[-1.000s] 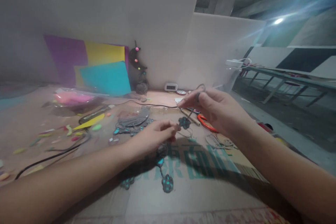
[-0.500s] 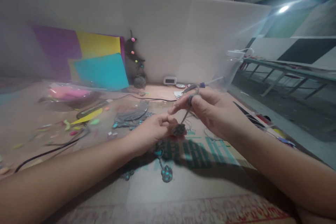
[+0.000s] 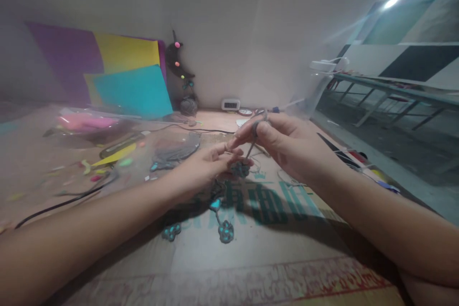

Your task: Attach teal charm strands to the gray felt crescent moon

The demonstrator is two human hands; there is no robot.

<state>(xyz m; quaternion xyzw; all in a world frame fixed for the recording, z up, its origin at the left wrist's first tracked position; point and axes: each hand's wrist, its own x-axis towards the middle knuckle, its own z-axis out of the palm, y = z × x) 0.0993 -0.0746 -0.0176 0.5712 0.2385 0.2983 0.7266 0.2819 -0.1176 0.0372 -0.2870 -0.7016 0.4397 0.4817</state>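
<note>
My left hand (image 3: 206,165) pinches a small dark flower-shaped piece (image 3: 239,169) with teal spots, held just above the cardboard sheet (image 3: 272,229). My right hand (image 3: 287,146) is closed on a thin grey stem or wire (image 3: 254,136) that runs down into that flower piece. Below my hands, two more teal-spotted flower pieces (image 3: 225,232) lie or hang on a thin strand over the cardboard. Both hands meet at the middle of the view, fingertips almost touching.
Coloured sheets (image 3: 131,88) lean against the back wall beside a dark figure (image 3: 181,74). A pile of dark cut pieces (image 3: 175,153), scraps, a black cable (image 3: 71,198) and a small white clock (image 3: 230,104) lie on the table. A clear container (image 3: 324,83) stands at the right.
My hands have drawn closer together and shifted slightly up and left in the view. The flower piece now sits right at my left fingertips. The camera has tilted down a little.
</note>
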